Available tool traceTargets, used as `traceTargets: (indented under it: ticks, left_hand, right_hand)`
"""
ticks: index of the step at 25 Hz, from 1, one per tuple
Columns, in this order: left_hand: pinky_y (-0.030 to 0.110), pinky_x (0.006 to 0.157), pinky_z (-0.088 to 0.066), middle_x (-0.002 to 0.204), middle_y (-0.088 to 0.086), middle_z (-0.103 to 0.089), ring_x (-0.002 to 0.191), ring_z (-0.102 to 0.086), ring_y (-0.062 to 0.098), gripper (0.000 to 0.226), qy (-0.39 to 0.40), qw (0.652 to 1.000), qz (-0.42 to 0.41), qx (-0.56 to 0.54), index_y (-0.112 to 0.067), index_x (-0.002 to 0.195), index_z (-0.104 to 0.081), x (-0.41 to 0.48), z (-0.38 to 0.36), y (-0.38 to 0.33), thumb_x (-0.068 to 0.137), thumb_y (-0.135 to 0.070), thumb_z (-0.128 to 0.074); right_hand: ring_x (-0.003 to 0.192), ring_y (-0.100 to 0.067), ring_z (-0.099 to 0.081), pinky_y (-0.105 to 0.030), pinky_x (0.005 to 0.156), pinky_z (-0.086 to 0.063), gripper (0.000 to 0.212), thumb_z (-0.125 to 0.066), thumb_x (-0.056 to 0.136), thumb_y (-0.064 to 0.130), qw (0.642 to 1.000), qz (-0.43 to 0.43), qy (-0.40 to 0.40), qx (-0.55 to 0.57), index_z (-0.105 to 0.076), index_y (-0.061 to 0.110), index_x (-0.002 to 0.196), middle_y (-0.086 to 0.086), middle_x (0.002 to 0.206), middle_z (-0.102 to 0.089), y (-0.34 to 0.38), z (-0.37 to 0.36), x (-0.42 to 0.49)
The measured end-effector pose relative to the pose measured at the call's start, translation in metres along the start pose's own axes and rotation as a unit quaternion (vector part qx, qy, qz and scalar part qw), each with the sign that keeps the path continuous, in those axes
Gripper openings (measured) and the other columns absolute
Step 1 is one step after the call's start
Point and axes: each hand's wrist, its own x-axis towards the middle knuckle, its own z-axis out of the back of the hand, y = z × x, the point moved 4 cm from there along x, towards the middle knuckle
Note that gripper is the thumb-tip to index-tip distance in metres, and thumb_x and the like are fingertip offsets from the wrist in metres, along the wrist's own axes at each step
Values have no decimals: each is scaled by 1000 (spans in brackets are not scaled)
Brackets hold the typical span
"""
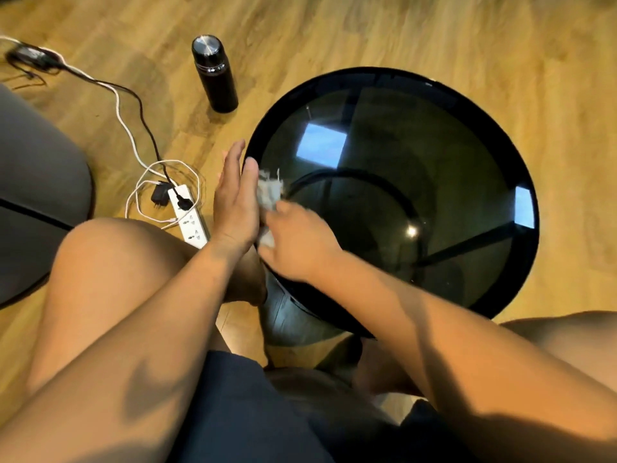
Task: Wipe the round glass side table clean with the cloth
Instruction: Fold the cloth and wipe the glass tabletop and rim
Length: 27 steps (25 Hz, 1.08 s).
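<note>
Wood-plank flooring carries the round smoked-glass side table with black rim [367, 76], set just ahead of the seated person's knees. At its left edge sits the small frayed grey-white cloth [268, 195], bunched under the curled fingers of the motion-blurred right hand [297, 242]. The left hand [233, 202] stands beside it, fingers straight and together, thumb against the rim. Judged risks: a bunched cloth covers little glass and may leave streaks; a stroke running off the rim could drop the cloth or dirt onto the floor; hard pressure at one edge might tip the table. Well apart on the floor stand a black cylindrical steel-capped flask [215, 75] and a white power strip [190, 218] with tangled cables [133, 121].
</note>
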Motion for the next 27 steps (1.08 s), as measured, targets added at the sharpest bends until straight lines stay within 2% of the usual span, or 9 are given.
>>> traceTargets:
  ticks: [4, 6, 10, 12, 16, 18, 21, 23, 27]
  left_hand:
    - [43, 122, 3, 164, -1, -7, 150, 3, 11, 50, 67, 990, -14, 122, -26, 153, -20, -14, -21, 6, 104, -36, -24]
    - [43, 121, 7, 165, 0, 0, 149, 11, 12, 55, 91, 981, -33, 170, -25, 154, -15, -12, -27, 11, 102, -41, -21]
    - [47, 120, 10, 164, 4, 9, 148, 19, 17, 59, 115, 971, -40, 207, -25, 155, -9, -11, -26, 14, 100, -45, -20]
    - [46, 120, 11, 164, 3, 12, 148, 21, 17, 59, 123, 973, -39, 191, -26, 155, -7, -12, -26, 14, 101, -46, -21]
    - [46, 120, 8, 164, 2, 11, 148, 20, 17, 60, 113, 977, -30, 180, -25, 155, -8, -12, -24, 10, 100, -45, -23]
    - [46, 120, 8, 164, 1, 10, 148, 19, 16, 59, 106, 978, -27, 176, -26, 155, -8, -15, -23, 7, 101, -43, -24]
    - [45, 120, 10, 164, 0, 9, 148, 18, 14, 57, 100, 980, -30, 171, -28, 155, -8, -25, -23, 7, 102, -42, -24]
    - [44, 119, 12, 164, 0, 8, 148, 19, 14, 57, 105, 975, -42, 193, -27, 154, -9, -29, -26, 9, 102, -43, -25]
    - [46, 120, 11, 164, 0, 8, 148, 18, 15, 61, 105, 967, -52, 227, -27, 155, -8, -26, -29, 15, 100, -46, -25]
  right_hand:
    - [75, -28, -65, -38, 60, -53, 54, -53, 77, 46, 998, 7, 1, -68, -53, 31, 128, -5, 90, -60, -78, 17, -151]
    - [83, -36, -64, -41, 62, -53, 51, -58, 80, 39, 981, -155, -15, -117, -50, 32, 130, -11, 99, -58, -155, 41, -194]
    - [106, -44, -54, -43, 88, -46, 47, -45, 84, 33, 872, -467, -143, -38, -46, 26, 130, -20, 120, -47, -235, 60, -213]
    - [107, -44, -54, -44, 90, -45, 50, -41, 81, 35, 865, -471, -173, -20, -48, 23, 129, -20, 119, -51, -203, 48, -196]
    - [99, -34, -57, -40, 81, -49, 45, -52, 83, 37, 942, -299, -149, 25, -57, 28, 126, -10, 114, -56, -61, 0, -145]
    - [100, -32, -55, -41, 81, -46, 46, -54, 86, 38, 979, -172, -106, 18, -55, 28, 131, -10, 115, -56, 5, -12, -112]
    - [105, -28, -55, -37, 83, -42, 45, -55, 90, 39, 994, -104, -12, 16, -50, 33, 135, -6, 118, -55, 10, -4, -102]
    - [103, -26, -60, -36, 80, -45, 40, -57, 86, 42, 990, -135, 27, 6, -54, 37, 126, -2, 112, -59, -27, 11, -133]
    - [82, -29, -66, -31, 63, -44, 43, -57, 81, 50, 930, -353, 66, -80, -55, 38, 123, -1, 87, -65, -169, 70, -205]
